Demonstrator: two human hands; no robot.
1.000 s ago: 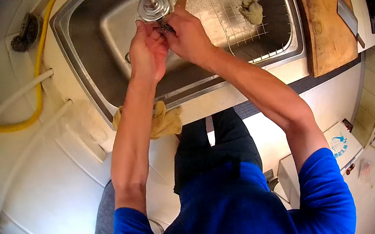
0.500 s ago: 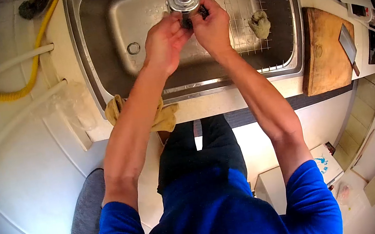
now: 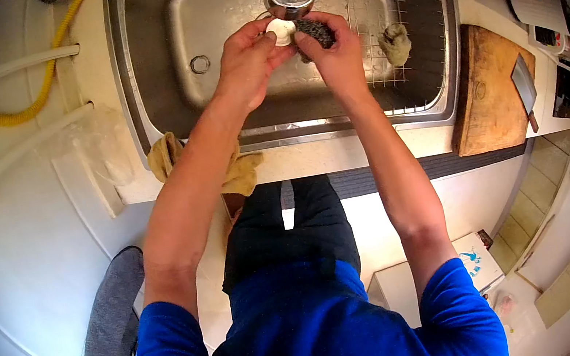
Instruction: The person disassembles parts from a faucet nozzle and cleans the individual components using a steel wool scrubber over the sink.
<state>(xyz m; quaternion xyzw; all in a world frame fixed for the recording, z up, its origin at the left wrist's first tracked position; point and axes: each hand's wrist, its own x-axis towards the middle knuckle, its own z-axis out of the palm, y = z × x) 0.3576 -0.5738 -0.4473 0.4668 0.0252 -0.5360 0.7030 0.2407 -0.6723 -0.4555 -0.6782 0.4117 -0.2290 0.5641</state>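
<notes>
Left hand [image 3: 247, 63] pinches a white disc [image 3: 283, 30]; right hand [image 3: 339, 59] grips a dark scouring pad [image 3: 320, 34] to its right. I judge scrubbing underway, completion unclear.

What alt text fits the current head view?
The left hand pinches a small round white object while the right hand holds a dark mesh scrubber, both over a rectangular stainless-steel sink. A brown wooden cutting board lies beside the sink.
</notes>
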